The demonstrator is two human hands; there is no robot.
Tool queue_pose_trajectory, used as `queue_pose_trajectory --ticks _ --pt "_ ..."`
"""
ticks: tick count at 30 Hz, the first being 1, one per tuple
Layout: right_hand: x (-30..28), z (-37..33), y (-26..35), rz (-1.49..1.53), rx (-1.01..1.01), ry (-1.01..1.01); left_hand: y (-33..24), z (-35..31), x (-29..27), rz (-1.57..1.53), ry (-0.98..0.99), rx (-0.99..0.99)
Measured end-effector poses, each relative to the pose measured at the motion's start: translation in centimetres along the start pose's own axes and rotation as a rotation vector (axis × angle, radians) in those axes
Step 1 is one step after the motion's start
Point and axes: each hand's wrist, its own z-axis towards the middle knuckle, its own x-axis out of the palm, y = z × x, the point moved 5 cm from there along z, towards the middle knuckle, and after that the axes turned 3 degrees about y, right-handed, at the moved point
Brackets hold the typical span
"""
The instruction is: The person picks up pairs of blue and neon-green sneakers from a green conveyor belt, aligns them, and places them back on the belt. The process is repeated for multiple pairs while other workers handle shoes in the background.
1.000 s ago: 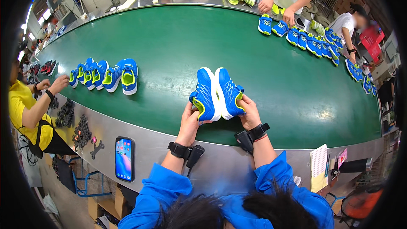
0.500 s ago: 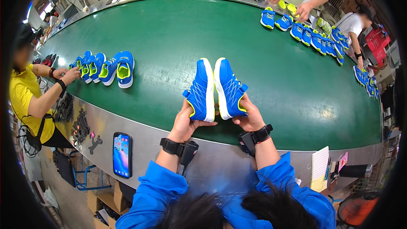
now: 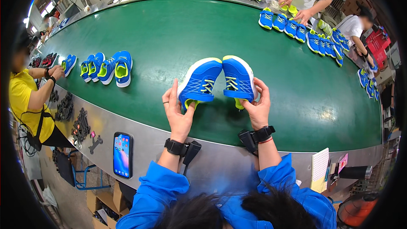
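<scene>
Above the green belt, each of my hands grips one blue child's sneaker with lime lining and a white sole. My left hand [image 3: 179,112] holds the left sneaker [image 3: 199,78] by its heel end, thumb at the lime opening and fingers along the sole side. My right hand [image 3: 258,107] has the other sneaker [image 3: 238,76] the same way, thumb inside the opening. The toes lean together and touch or nearly touch at the top. Lime laces and blue straps face each other on the uppers. Both wrists carry black strapped devices.
Blue sneakers [image 3: 123,70] stand in a row at left beside a co-worker in yellow [image 3: 26,97]. More sneakers [image 3: 313,41] line the far right edge by two co-workers in white. On the metal edge [image 3: 165,178] lie a phone [image 3: 122,154], dark straps [image 3: 80,126] and a notepad [image 3: 319,167].
Both sneakers have been turned from soles facing each other to uppers facing inward, toes tilted together. My hands have moved up and apart. At left, the co-worker's hands have shifted away from the row.
</scene>
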Motion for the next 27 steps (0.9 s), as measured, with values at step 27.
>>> queue_pose_trajectory --ticks 27 --pt "-1.4 -0.6 -2.7 -0.412 0.01 -0.013 2.3 -1.5 1.9 0.206 0.097 -0.115"
